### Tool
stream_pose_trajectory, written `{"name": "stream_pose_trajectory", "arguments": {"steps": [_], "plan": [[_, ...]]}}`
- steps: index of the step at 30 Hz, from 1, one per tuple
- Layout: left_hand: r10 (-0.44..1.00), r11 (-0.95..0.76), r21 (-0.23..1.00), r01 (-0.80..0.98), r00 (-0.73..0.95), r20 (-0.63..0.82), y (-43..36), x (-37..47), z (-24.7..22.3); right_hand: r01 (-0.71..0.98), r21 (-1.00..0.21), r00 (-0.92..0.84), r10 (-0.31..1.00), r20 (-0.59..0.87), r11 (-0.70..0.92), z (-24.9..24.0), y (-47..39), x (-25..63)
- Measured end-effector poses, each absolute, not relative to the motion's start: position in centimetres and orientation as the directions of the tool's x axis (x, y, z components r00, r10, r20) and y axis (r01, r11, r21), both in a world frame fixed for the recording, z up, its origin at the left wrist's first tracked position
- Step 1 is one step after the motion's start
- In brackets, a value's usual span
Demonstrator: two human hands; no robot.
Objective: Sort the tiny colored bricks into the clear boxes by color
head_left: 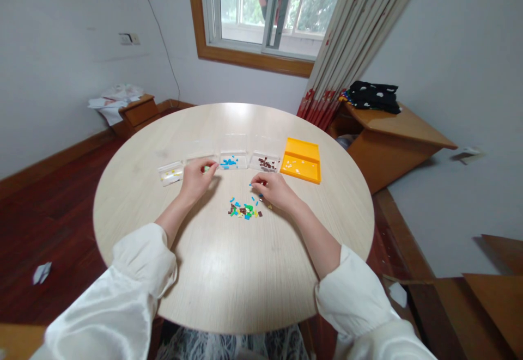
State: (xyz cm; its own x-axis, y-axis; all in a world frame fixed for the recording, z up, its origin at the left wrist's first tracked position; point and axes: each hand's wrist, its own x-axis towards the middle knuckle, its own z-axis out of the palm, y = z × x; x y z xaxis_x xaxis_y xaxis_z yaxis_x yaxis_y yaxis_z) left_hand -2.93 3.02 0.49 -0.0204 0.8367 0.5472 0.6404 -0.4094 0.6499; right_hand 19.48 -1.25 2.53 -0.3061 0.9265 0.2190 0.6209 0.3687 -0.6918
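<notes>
Five open boxes, left to right: four clear, with yellow (164,180), green (206,169), blue (233,160) and brown pieces (266,162), then one orange box (301,175) with pale pieces. One mixed pile (245,211), too small to count, lies nearer. The left hand (196,179) curls over the green pieces' box; whether it grips anything, I cannot tell. The right hand (273,189) pinches a blue piece (250,184). The round table (229,273) is pale wood; behind are a window (245,8) and a curtain (347,28).

sleeves (106,300): white, satiny, loose | cuffs (347,289): puffed, gathered | lap garment (232,346): grey-white, streaky
</notes>
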Motion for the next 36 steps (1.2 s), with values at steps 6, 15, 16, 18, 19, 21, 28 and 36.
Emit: {"name": "stream_pose_trajectory", "arguments": {"steps": [6,15,16,18,19,21,28,36], "plan": [[0.858,-0.511,0.701,0.498,0.249,0.45,0.2,0.8,0.4,0.502,-0.749,-0.279,0.901,0.332,0.432,2.5,-1.4,19.0],[0.855,-0.519,0.705,0.484,0.269,0.444,-0.4,1.5,0.3,0.438,-0.777,-0.275,0.89,0.363,0.452,2.1,-1.3,18.6],[0.849,-0.527,0.698,0.485,0.269,0.455,-0.4,1.4,0.3,0.453,-0.772,-0.282,0.893,0.35,0.445,2.1,-1.2,18.7],[0.841,-0.537,0.688,0.488,0.241,0.485,-0.3,1.3,0.5,0.51,-0.747,-0.307,0.901,0.305,0.427,2.3,-1.2,19.0],[0.838,-0.536,0.686,0.492,0.211,0.504,-0.3,1.2,0.6,0.547,-0.726,-0.328,0.905,0.272,0.416,2.3,-1.2,19.2],[0.832,-0.524,0.685,0.506,0.134,0.538,0.1,0.9,0.6,0.619,-0.674,-0.379,0.905,0.194,0.404,2.5,-1.1,19.8],[0.773,-0.492,0.655,0.573,-0.058,0.632,2.9,-0.1,0.0,0.719,-0.539,-0.473,0.877,0.085,0.44,2.6,-1.2,20.3],[0.739,-0.46,0.577,0.675,-0.069,0.67,5.3,-0.1,-0.6,0.709,-0.552,-0.489,0.87,0.064,0.439,2.7,-1.6,19.6]]}}
